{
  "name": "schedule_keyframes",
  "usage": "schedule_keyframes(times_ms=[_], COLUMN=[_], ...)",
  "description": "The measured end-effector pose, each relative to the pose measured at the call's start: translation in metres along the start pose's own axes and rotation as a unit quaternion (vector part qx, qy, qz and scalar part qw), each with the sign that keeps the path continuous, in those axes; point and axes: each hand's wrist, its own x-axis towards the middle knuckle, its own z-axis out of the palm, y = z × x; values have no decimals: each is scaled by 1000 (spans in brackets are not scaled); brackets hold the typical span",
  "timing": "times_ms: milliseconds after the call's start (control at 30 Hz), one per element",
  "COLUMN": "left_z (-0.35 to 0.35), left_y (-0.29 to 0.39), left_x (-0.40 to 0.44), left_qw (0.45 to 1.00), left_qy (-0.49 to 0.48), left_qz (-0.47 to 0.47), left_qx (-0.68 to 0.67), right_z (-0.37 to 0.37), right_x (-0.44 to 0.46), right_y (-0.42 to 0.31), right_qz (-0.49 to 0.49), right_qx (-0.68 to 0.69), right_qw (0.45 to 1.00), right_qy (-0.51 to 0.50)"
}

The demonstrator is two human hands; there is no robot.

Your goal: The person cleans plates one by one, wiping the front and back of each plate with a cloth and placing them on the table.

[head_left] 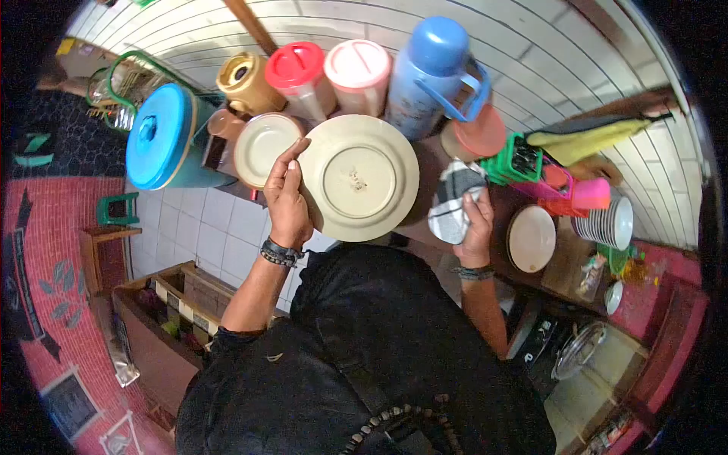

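- My left hand [288,205], closed on the rim, holds a plate [360,182] above the counter [431,163], underside toward me.
- My right hand [478,229], fingers curled, grips a checked cloth [455,203] near the plate, not touching.
- Wiping appears in hand; the next move likely calls for cloth against plate.
- Hidden: the plate's far face; its base mark is illegible.

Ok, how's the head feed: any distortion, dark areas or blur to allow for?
Head view: strong fisheye bend in the wall; picture corners black; black shirt shows little detail; plate edge clear, but its base mark is too small to read.
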Motion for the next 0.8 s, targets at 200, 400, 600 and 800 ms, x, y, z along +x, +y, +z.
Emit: schedule_keyframes(times_ms=[200,400,600,800], left_z=[71,115,146,156], left_y=[-26,-47,-36,-39], left_x=[-40,-67,-86,-97], left_qw=[989,980,967,974], left_qy=[-84,-132,-100,-99], left_qz=[62,62,101,117], left_qx=[104,133,214,166], right_z=[-24,9,-17,-4], right_x=[4,6,29,-4], right_y=[3,-34,-59,-54], right_qz=[-162,-372,-194,-423], right_qx=[-366,-522,-510,-521], right_qw=[916,766,838,738], right_qy=[36,-39,-12,-68])
